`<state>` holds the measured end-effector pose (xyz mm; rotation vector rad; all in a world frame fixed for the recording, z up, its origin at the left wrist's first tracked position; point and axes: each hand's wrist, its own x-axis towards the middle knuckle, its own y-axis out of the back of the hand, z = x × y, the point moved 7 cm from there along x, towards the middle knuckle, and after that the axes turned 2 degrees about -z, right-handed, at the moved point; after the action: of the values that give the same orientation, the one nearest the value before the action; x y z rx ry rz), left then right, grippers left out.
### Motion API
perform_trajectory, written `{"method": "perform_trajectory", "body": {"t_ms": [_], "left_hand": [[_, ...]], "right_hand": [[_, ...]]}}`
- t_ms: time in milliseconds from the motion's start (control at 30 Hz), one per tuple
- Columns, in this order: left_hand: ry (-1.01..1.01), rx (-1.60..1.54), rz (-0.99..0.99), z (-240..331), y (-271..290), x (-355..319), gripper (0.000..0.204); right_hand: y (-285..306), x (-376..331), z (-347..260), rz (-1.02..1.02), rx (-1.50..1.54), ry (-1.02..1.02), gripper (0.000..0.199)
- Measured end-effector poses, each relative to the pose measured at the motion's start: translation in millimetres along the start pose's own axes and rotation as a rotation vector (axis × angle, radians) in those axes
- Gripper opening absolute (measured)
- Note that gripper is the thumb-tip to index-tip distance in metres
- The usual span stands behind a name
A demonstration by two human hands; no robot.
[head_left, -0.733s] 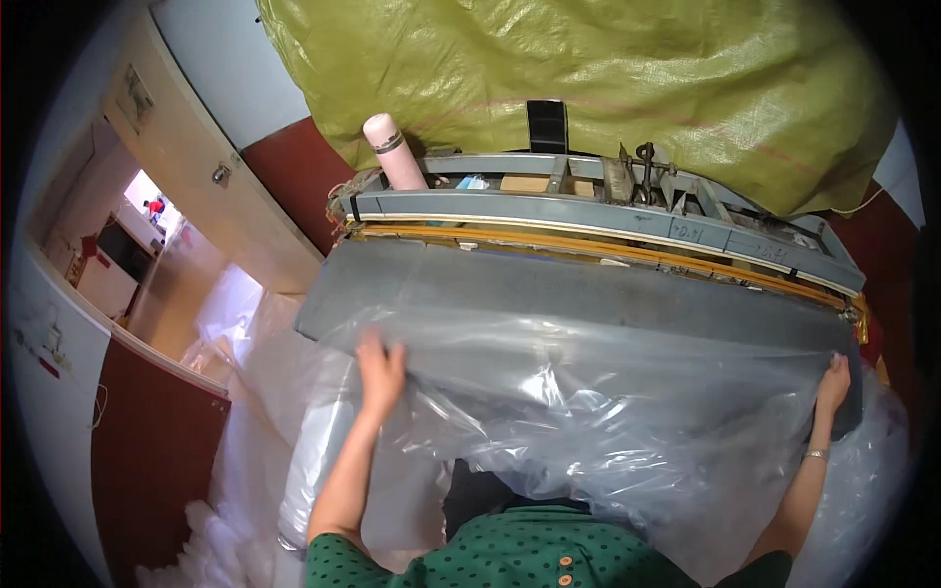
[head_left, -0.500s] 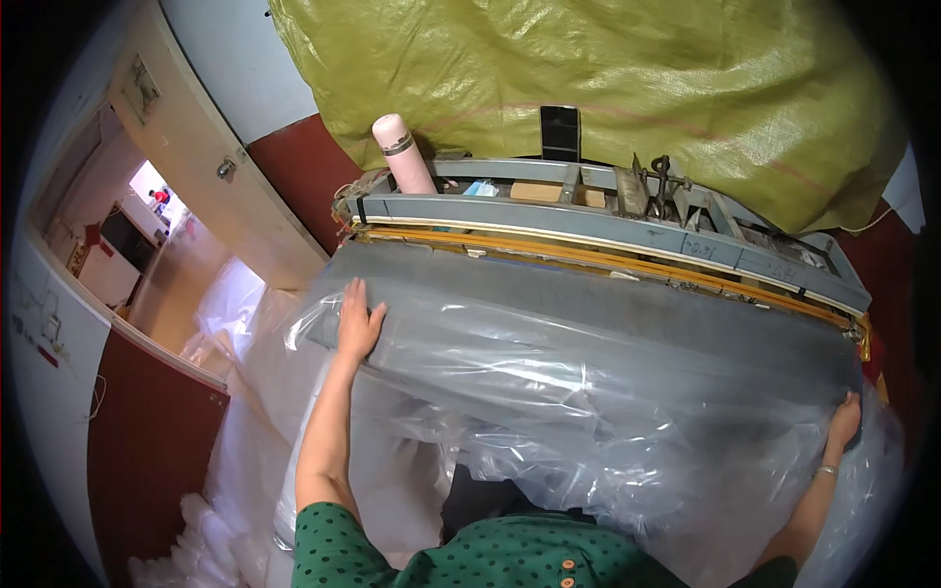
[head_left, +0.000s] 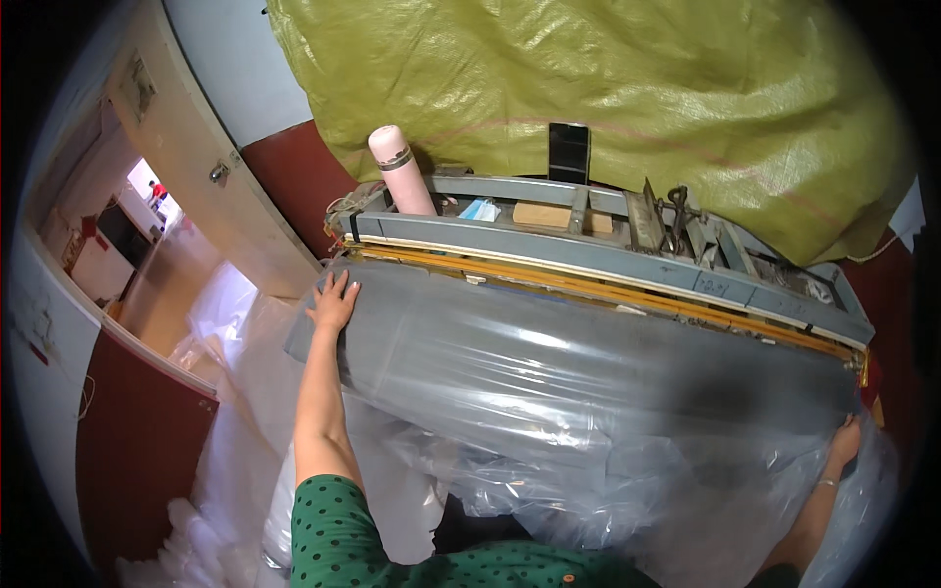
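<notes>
Clear plastic film [head_left: 529,402] lies over a long grey padded-looking surface [head_left: 745,367] in front of me and hangs in crumpled folds toward my body. My left hand [head_left: 334,304] rests flat on the film near the far left corner of that surface, fingers spread. At the right end my right hand [head_left: 845,441] is closed on the edge of the film, thumb and fingers together. Beyond the surface runs a grey metal frame [head_left: 490,223] with orange-yellow strips [head_left: 549,281] along its near side.
On the frame stand a pink bottle [head_left: 404,176], a blue-and-white packet [head_left: 480,210] and metal clamp parts [head_left: 676,220]. A dark phone [head_left: 569,153] leans against a yellow-green tarp [head_left: 608,69]. Left is an open door [head_left: 201,157]; more film [head_left: 221,421] heaps on the floor.
My left hand has slid left and slightly toward the far corner, its fingers now spread. The film over the grey surface lies smoother. My right hand stays at the right edge.
</notes>
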<state>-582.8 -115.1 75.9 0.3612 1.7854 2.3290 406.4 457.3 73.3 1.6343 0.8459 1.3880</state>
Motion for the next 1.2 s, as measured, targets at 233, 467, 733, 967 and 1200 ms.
{"method": "perform_trajectory", "body": {"t_ms": [233, 467, 733, 967, 1200], "left_hand": [[-0.223, -0.487, 0.087, -43, 23, 20, 0.060], [0.087, -0.895, 0.645, -207, 45, -63, 0.046], [-0.085, -0.036, 0.300, -204, -102, -170, 0.023], [-0.007, 0.026, 0.246, -256, -57, -235, 0.010], [0.760, -1.562, 0.907, -442, -52, -345, 0.002]], "right_hand": [[-40, 54, 25, -0.141, -0.136, 0.233, 0.038], [15, 84, -9, -0.125, 0.135, 0.181, 0.030], [69, 52, -168, -0.091, 0.355, 0.661, 0.014], [199, -121, -405, -0.108, 0.512, 1.027, 0.009], [284, -268, -518, -0.145, 0.735, 1.352, 0.009]]}}
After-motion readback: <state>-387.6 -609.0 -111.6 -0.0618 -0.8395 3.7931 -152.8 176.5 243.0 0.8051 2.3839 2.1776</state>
